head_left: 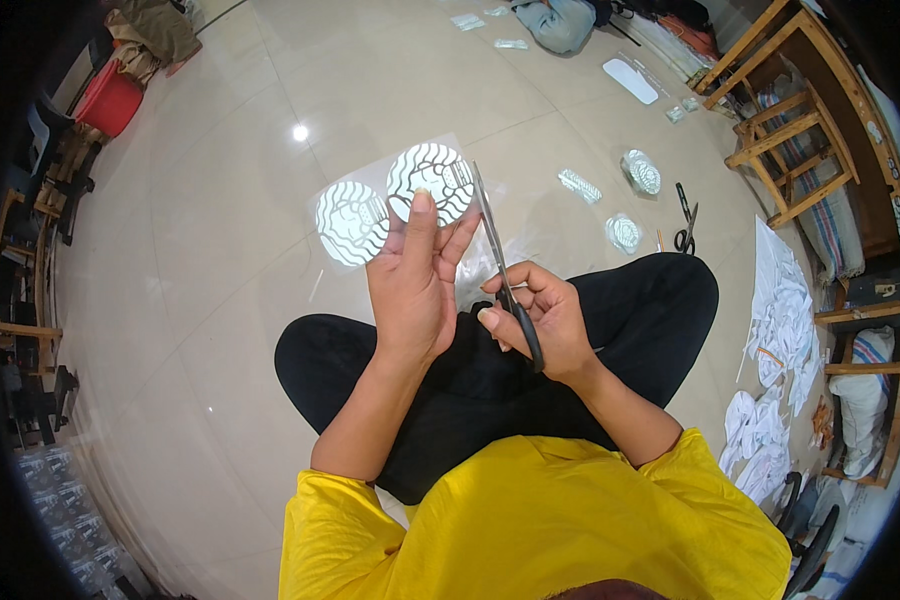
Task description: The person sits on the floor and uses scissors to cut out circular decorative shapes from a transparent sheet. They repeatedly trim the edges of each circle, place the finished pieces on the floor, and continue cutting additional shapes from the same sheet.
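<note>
My left hand (410,300) pinches a clear plastic sheet (381,178), thumb on top and fingers beneath. On the sheet sit two round white stickers with dark wavy line patterns: the left sticker (348,222) and the right sticker (428,165), which lies partly under my thumb. In my right hand (558,325) is a pair of scissors (492,235) with black handles, its fingers and thumb around them. The long blades point away from me, along the sheet's right edge by the right sticker. Whether the blades touch the sheet, I cannot tell.
On the tiled floor to the right lie stacks of round stickers (641,172), a small pack (579,186), and black-handled scissors (685,238). White paper scraps (782,310) are heaped beyond my right knee. A wooden stool (795,150) stands far right, a red tub (110,100) far left.
</note>
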